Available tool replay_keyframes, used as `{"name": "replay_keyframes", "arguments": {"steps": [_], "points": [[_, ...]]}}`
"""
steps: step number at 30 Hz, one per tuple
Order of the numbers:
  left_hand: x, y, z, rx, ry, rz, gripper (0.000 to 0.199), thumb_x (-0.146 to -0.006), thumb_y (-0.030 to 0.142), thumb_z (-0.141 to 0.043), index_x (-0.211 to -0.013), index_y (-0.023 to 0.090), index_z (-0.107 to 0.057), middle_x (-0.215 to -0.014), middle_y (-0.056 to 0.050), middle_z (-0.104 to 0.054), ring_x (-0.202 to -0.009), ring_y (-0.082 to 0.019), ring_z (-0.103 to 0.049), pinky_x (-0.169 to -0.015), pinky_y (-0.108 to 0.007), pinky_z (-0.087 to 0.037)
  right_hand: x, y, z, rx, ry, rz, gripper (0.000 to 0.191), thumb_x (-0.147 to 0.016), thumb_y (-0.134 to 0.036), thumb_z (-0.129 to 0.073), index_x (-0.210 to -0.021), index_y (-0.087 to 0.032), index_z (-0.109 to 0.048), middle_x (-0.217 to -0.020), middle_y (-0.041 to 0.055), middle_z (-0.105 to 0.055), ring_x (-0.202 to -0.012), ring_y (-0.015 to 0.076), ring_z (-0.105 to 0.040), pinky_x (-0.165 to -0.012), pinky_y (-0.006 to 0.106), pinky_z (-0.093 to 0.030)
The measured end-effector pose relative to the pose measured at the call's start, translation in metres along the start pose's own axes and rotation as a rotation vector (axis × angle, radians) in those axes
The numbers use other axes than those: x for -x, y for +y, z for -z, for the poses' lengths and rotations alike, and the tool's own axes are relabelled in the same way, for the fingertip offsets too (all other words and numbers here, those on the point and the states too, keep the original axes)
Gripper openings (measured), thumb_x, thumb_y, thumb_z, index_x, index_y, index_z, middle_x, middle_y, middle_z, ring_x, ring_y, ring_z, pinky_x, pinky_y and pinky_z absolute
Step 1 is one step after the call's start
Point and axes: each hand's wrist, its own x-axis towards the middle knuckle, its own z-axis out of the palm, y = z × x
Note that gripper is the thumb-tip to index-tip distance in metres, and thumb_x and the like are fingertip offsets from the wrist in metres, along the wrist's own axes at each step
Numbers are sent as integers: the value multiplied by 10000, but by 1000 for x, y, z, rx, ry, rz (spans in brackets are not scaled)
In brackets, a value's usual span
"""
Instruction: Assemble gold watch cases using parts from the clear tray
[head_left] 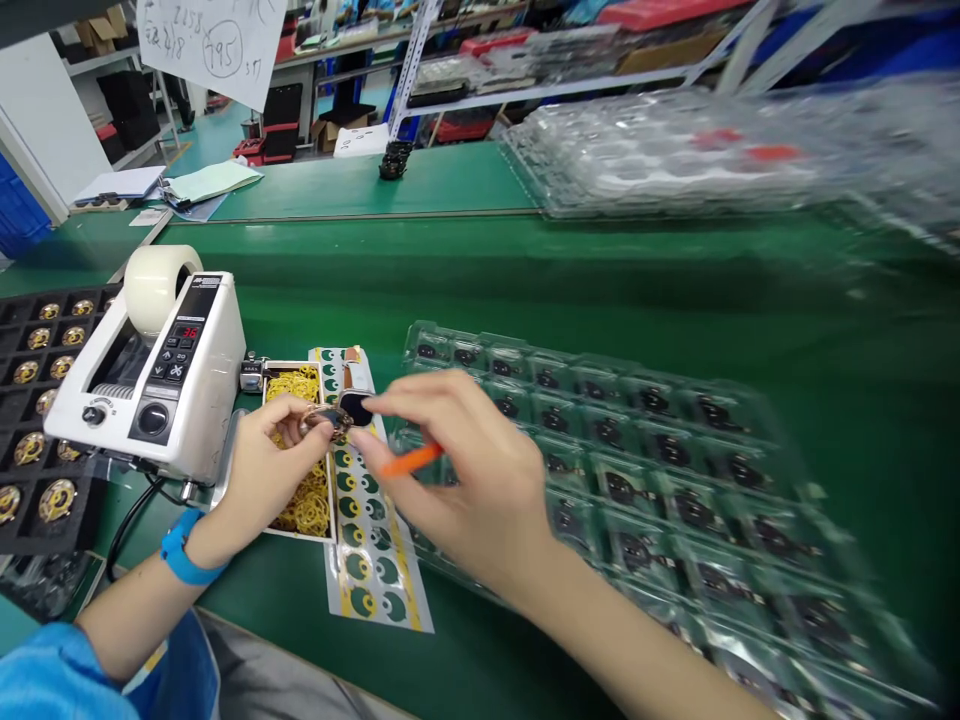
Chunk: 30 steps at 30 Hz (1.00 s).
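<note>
My left hand point(262, 460), with a blue band at the wrist, pinches a small round gold-rimmed part point(322, 418) between thumb and fingers. Close to it, a small dark flat piece with a pale edge point(355, 406) sits at the fingertips of my right hand point(480, 480); whether it touches the round part, I cannot tell. An orange stick-like tool point(411, 460) lies in my right hand, its far end hidden by the fingers. Under my hands are a box of yellow rings point(306, 505) and a white sheet of round stickers point(375, 545).
A white tape dispenser point(191, 385) stands at left, beside a black foam tray point(41, 400) of gold round parts. Right of my hands lies a clear blister tray point(600, 450) with dark parts. Stacked clear trays point(637, 150) and papers point(214, 180) are at the back.
</note>
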Motion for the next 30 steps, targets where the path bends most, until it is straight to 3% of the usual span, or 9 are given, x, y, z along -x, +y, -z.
{"name": "replay_keyframes", "arguments": {"steps": [3,6,10,17,24,30], "points": [[1,0,0,86,0,71,161,-677,225,-729,-688,181,-574,-643,29,-613,-600,-107,-541,-602,-229,-423,4,-6,2,187,131,187,137,-878,-102,-605,-928,-229,-593,-776,16,-669,-592,120,-556,-523,235,-425],[4,1,-1,146,-36,123,239,-676,285,-749,-708,181,-537,-589,47,-601,-503,-90,-538,-516,-204,-425,6,-7,-2,291,172,295,119,-895,-109,-598,-956,-209,-616,-810,21,-713,-529,106,-501,-496,242,-397],[10,6,-2,242,-121,177,308,-698,372,-779,-814,163,-585,-560,46,-631,-487,-97,-593,-512,-198,-496,6,0,-10,239,143,265,84,-921,-107,-564,-943,-181,-597,-841,57,-739,-594,130,-593,-525,245,-431],[18,9,-5,255,-108,127,348,-756,264,-755,-1058,134,-641,-516,74,-635,-509,-103,-646,-587,-225,-596,6,6,-14,104,104,217,83,-907,-80,-573,-939,-156,-587,-823,69,-742,-684,152,-676,-604,246,-508],[20,3,-6,226,-96,83,283,-765,197,-717,-1039,126,-702,-659,6,-738,-586,-138,-710,-640,-255,-629,6,8,-12,61,76,249,125,-902,-41,-532,-946,-144,-589,-839,91,-745,-711,149,-680,-617,242,-514],[20,0,-5,165,-80,27,263,-775,182,-696,-1030,124,-724,-591,24,-695,-573,-133,-700,-620,-229,-615,6,11,-11,98,80,311,86,-933,-89,-528,-957,-141,-592,-841,93,-753,-645,155,-664,-558,261,-485]]}}
